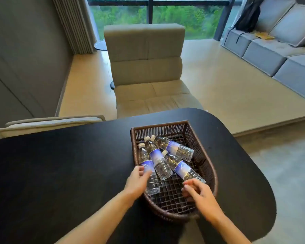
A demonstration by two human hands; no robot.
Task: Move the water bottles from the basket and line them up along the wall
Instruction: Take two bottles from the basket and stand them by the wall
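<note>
Black table (60,173) with rounded right end. Brown wicker basket (208,166) directly on top, toward that rounded end, near the far edge. Rest of tabletop left of basket bare.

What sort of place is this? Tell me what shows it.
Probably a living room or lounge: a grey sofa, a beige lounge chair and a large window onto greenery, beyond a black table.

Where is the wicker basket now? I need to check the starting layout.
In the head view the basket sits on the black table's right part, before the beige chair.
</note>
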